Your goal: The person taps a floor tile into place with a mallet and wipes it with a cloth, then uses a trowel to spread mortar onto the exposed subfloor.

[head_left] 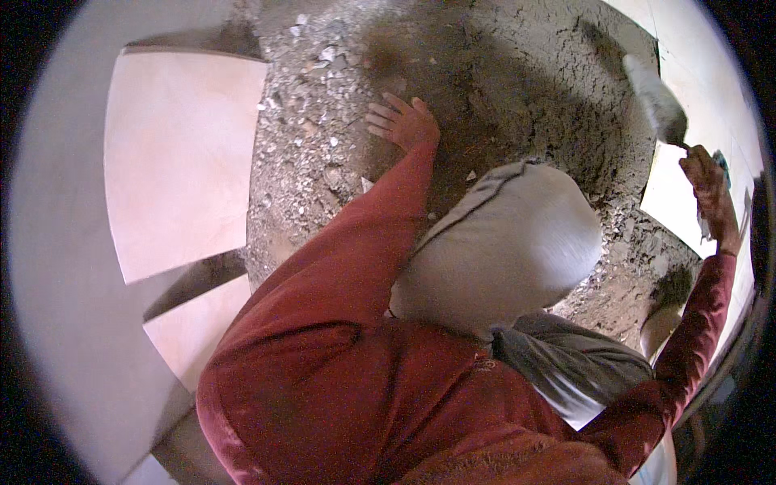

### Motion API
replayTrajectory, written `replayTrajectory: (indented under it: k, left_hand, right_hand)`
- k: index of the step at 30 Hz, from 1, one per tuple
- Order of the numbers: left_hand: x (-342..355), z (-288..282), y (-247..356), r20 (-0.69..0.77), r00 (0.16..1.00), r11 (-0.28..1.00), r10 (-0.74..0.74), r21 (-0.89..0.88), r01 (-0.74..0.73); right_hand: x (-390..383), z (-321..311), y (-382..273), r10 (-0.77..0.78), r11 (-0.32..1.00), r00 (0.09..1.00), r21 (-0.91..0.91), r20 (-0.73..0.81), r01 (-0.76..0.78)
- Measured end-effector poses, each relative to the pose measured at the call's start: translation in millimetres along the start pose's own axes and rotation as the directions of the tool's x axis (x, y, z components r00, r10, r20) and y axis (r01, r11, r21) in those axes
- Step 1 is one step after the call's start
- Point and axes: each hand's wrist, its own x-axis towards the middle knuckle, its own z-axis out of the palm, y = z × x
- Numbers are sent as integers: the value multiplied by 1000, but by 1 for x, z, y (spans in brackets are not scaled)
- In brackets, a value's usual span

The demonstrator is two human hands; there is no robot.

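Note:
My left hand (404, 123) is open, its fingers spread low over the border between loose gravel (311, 129) and a darker sandy bed (541, 89). Whether the palm presses on the ground, I cannot tell. Off to the right, my right hand (708, 187) is closed around the handle of a trowel (664, 109). Grey material coats the trowel's blade, which points up and away from me, slightly blurred. Beneath the blade and hand lies a pale tile (672, 187) at the bed's right edge.
On the left, a large pinkish tile (182, 158) borders the gravel, with a second pale tile (202, 327) nearer me. My bent knee (517, 238) in grey trousers covers the middle of the bed. A pale surface (65, 242) runs along the far left.

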Motion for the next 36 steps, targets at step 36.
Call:
replayTrajectory:
  k: [36]
  left_hand:
    - [116, -500, 67, 359, 198, 393, 912, -633, -667]
  right_hand:
    - [-8, -99, 145, -188, 459, 926, -862, -328, -212]
